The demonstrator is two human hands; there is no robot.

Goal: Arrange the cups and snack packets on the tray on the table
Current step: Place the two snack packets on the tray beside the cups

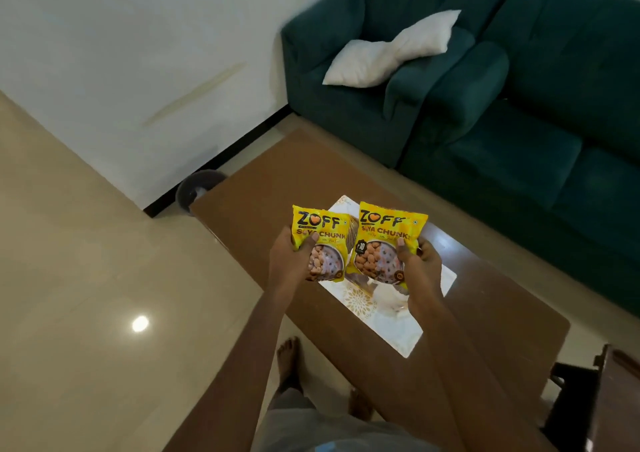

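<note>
Item 1: left packet (320, 240). Yellow snack pouch, "ZOFF" and "SOYA CHUNKS" printed on the front above a picture of brown chunks in a bowl. Held upright in the air, face to the camera, over the far end of the tray.

Item 2: right packet (384, 240). Same print and colour, just beside the left packet, their inner edges close or overlapping; which one cannot be told. Also held upright in the air above the tray.

Item 3: left hand (294, 254). Curled round the left edge of the left packet, thumb pressed on the front, fingers hidden behind.

Item 4: right hand (419, 261). Curled round the right edge of the right packet, thumb on the front, fingertips showing past the edge.

Item 5: tray (384, 327). Rectangular, white with a gold floral pattern, lying flat on the table below both packets. A pale shape on it beneath the right packet is too blurred to identify.

Item 6: table (485, 313). Low, brown wood with a glossy top, carrying the tray.

Item 7: sofa (554, 139). Dark green, beyond the table, with a matching armchair (346, 105) beside it against the white wall.

Item 8: two white cushions (363, 63) lying on the armchair seat and arm.

Item 9: dark round bin (197, 188) on the floor at the table's far corner, by the wall.

Item 10: bare foot (289, 361) on the beige tiled floor, near the table's edge
</note>
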